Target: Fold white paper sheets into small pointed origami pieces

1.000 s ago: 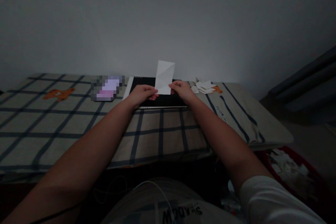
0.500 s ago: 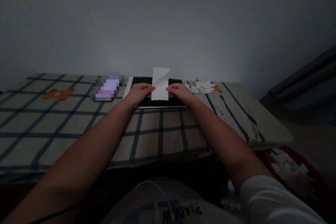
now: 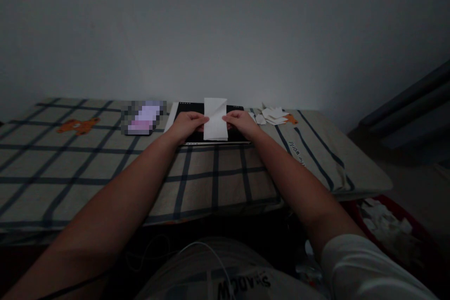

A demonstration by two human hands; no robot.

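A white paper strip [image 3: 214, 118] lies over a flat black board [image 3: 186, 108] at the far side of a checked bedcover [image 3: 105, 168]. My left hand [image 3: 187, 124] pinches the strip's left edge and my right hand [image 3: 239, 123] pinches its right edge. A diagonal crease crosses the upper part of the paper. Both forearms stretch out from the bottom of the view toward it.
A pile of small folded white papers [image 3: 273, 116] lies right of the board. A blurred-out purple object [image 3: 143, 118] sits to its left. A red basket of crumpled white paper [image 3: 386, 225] stands on the floor at lower right. A plain wall rises behind the bed.
The paper stood upright between my hands a second ago. It has come down and now lies low over the black board, with both hands still on its edges.
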